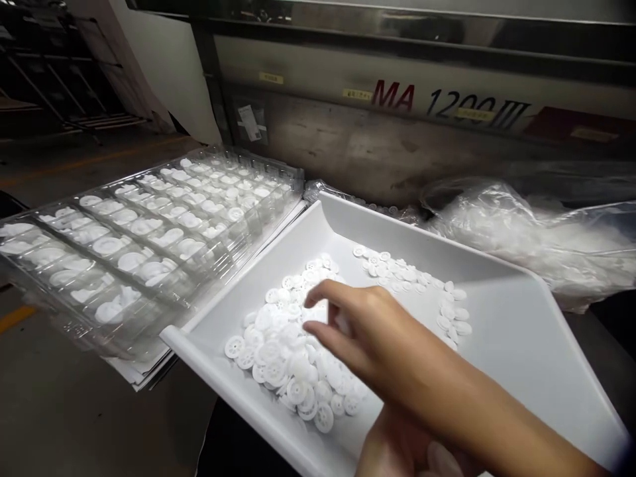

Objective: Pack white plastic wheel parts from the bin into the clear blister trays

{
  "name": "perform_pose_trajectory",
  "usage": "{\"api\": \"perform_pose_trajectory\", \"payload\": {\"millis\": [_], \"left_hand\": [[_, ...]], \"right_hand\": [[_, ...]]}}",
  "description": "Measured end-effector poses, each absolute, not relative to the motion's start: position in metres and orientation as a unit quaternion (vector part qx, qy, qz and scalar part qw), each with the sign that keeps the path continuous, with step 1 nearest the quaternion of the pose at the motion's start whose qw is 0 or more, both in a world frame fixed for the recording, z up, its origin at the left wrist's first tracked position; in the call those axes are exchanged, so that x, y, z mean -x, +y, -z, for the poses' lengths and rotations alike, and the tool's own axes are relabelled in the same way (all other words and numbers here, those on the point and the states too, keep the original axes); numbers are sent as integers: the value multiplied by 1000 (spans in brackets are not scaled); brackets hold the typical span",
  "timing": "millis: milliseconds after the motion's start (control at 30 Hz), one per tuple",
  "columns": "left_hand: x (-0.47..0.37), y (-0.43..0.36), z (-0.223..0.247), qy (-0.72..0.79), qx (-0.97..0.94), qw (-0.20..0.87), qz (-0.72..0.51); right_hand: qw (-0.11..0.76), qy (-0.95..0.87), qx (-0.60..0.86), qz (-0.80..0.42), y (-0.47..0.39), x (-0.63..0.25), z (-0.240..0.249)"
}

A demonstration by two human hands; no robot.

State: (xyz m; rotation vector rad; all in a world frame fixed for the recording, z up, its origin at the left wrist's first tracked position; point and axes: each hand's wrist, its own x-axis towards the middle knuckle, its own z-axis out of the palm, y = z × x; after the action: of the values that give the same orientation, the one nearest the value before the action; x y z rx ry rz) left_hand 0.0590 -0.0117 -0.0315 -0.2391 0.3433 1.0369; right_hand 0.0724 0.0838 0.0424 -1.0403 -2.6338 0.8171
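My right hand (360,324) reaches in from the lower right over a heap of small white plastic wheels (298,391). Its thumb and forefinger are apart above the heap, with no wheel plainly gripped between them. Below the right forearm, partly cut off by the bottom edge, my left hand (387,440) is curled, with pale round white wheels (442,458) showing in it. The heap lies in a light grey scoop-like tray (521,344). Further wheels (397,270) lie scattered along the tray's far side.
Left of the tray, stacked clear plastic compartment trays (149,225) hold white parts in their cells. A clear plastic bag (536,232) of white material lies behind at the right. A machine panel (318,132) marked MA 1200III stands across the back.
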Motion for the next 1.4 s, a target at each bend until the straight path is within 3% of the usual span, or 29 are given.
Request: {"api": "perform_pose_trajectory", "payload": {"millis": [133, 300, 500, 600, 867, 1033, 1200, 1400], "left_hand": [[-72, 0, 25, 140, 198, 838, -488], [-80, 0, 31, 108, 214, 856, -458], [-67, -9, 28, 51, 159, 880, -444], [-62, -10, 22, 42, 127, 884, -447], [-62, -8, 19, 9, 92, 874, -477], [-61, -7, 13, -13, 104, 875, -474], [-54, -8, 6, 58, 167, 876, -449], [-49, -11, 4, 97, 169, 883, -426]], "right_hand": [[145, -887, 356, -255, 67, -118, -58], [88, -905, 386, -156, 44, -184, -62], [-45, -853, 434, -286, 24, -182, -62], [-66, -847, 434, -298, 27, -167, -65], [-28, -863, 397, -310, 30, -184, -61], [76, -850, 408, -323, 25, -188, -60], [149, -838, 456, -261, 20, -206, -58], [177, -817, 501, -225, 2, -202, -53]]}}
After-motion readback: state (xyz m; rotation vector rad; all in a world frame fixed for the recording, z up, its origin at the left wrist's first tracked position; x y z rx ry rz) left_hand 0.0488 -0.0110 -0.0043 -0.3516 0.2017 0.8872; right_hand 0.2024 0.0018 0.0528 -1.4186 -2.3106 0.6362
